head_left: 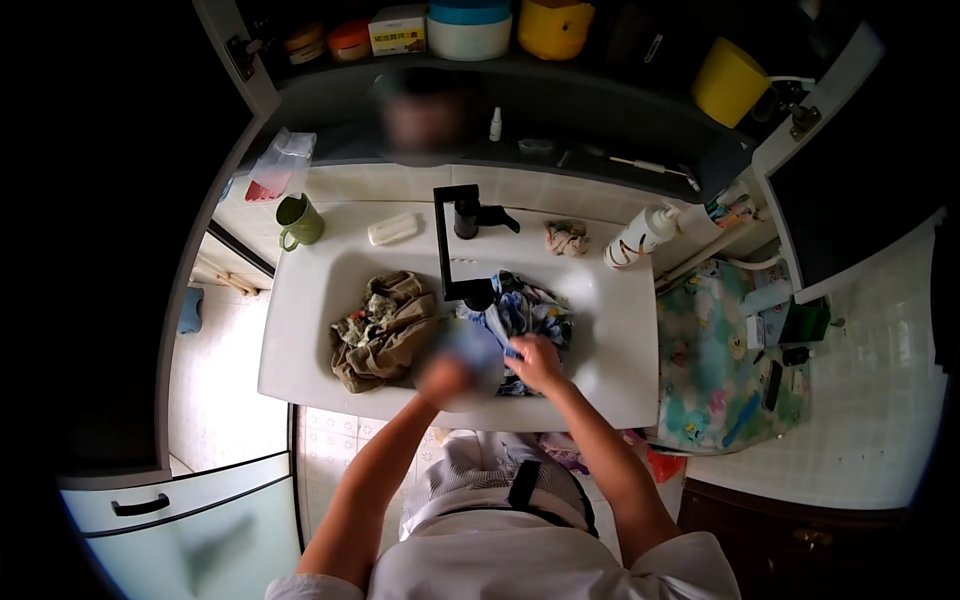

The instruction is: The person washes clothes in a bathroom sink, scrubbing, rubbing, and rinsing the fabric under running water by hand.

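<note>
In the white sink [610, 340], a wet-looking blue, white and dark patterned garment [530, 308] lies bunched below the faucet. My right hand [537, 363] is closed on its near edge, fingers pinching the fabric. Just left of it, my left hand [447, 380] is smeared by blur at the basin's front, next to a light-blue part of the cloth; its fingers cannot be made out. A crumpled brown garment [393, 325] with a patterned piece on top rests in the left of the basin. The black faucet [466, 220] hangs over the middle and hides part of the blue cloth.
Along the sink's back rim are a green mug [298, 222], a white soap bar [393, 229], a crumpled beige cloth [567, 238] and a white pump bottle [640, 238]. A shelf [345, 125] with containers runs above. A patterned covered surface [715, 350] with small items stands right.
</note>
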Demonstrator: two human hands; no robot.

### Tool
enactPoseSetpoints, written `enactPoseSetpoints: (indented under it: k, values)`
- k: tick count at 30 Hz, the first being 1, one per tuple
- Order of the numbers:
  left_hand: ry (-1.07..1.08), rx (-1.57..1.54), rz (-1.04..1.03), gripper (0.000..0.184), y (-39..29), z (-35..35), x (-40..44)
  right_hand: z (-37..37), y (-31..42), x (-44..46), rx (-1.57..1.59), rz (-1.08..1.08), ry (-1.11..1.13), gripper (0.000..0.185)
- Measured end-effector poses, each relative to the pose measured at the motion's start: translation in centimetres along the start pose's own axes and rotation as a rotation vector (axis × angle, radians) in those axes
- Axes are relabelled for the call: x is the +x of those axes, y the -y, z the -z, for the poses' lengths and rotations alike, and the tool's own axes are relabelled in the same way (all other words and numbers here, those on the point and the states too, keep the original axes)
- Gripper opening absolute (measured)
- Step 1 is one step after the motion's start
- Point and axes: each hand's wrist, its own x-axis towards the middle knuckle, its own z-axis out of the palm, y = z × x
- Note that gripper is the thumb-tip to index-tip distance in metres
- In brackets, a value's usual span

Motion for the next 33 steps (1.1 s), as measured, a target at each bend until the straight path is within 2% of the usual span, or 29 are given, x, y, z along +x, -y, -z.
enactPoseSetpoints:
  k: [2, 4, 6, 7, 9, 11, 12, 13, 15, 16, 17, 18, 20, 22, 23, 26, 28, 33]
  values:
    - [0.055, 0.100, 0.031, 0.031, 0.1, -0.1, 0.5, 1.4, 2.3, -2.0, -0.070, 0.157, -0.016, 0.025]
    - [0.086, 0.051, -0.011, 0.033, 0.9, 0.6, 0.3, 1.5, 3.3, -3.2, -0.165, 0.231, 0.023, 0.020]
    - [0.246, -0.017, 0.142, 0.036, 1.0, 1.9, 0.2, 1.4, 4.5, -4.1, -0.275, 0.231, 0.126, 0.018]
    - [0.140, -0.254, 0.145, 0.034, 1.5, 3.4, 0.1, 1.2, 5.2, -4.3, -0.316, 0.226, 0.195, 0.018]
    - [-0.141, -0.397, 0.127, 0.032, 1.0, 6.0, 0.7, -0.7, 5.4, -4.5, -0.413, 0.205, 0.302, 0.024]
    - [-0.496, -0.213, 0.091, 0.032, -2.9, 8.6, 1.8, -2.2, 6.3, -4.3, -0.476, 0.206, 0.286, 0.029]
    - [-0.554, -0.238, -0.034, 0.034, -2.1, 6.0, 3.4, -2.7, 6.5, -4.2, -0.509, 0.208, 0.279, 0.031]
    - [-0.563, -0.185, -0.083, 0.036, -3.3, 5.8, 4.0, -3.4, 6.1, -4.2, -0.574, 0.248, 0.277, 0.037]
    - [-0.529, -0.272, 0.026, 0.038, -5.4, 3.8, 6.3, -2.9, 6.1, -3.4, -0.523, 0.288, 0.317, 0.038]
    - [-0.478, -0.414, 0.182, 0.038, -6.1, 3.2, 7.3, -2.4, 6.0, -3.0, -0.496, 0.302, 0.338, 0.038]
    - [-0.323, -0.452, 0.236, 0.039, -5.9, 3.1, 7.5, -1.2, 5.6, -2.7, -0.377, 0.165, 0.450, 0.035]
    - [-0.415, -0.365, 0.298, 0.038, -5.3, 1.3, 7.8, 1.4, 6.1, -1.6, -0.152, 0.094, 0.399, 0.029]
    - [-0.512, -0.360, 0.254, 0.037, -5.2, 0.9, 7.5, 3.6, 7.0, 1.3, 0.081, -0.184, 0.221, 0.021]
    - [-0.579, -0.359, 0.226, 0.034, -5.6, 1.3, 6.9, 1.5, 5.4, 3.5, 0.043, -0.214, -0.275, 0.020]
    - [-0.605, -0.335, 0.205, 0.035, -5.6, 1.3, 6.8, 0.1, 3.8, 4.4, -0.075, -0.079, -0.405, 0.018]
    - [-0.627, -0.273, 0.185, 0.036, -5.2, 0.7, 6.6, -4.9, 0.9, 4.1, -0.148, -0.013, -0.498, 0.016]
    - [-0.658, -0.208, 0.146, 0.036, -4.7, 0.4, 6.4, -5.2, 1.2, 3.6, -0.170, 0.025, -0.513, 0.013]
    - [-0.611, -0.196, 0.236, 0.030, -3.2, -1.6, 7.5, -6.0, -0.1, 5.2, -0.138, -0.010, -0.453, 0.012]
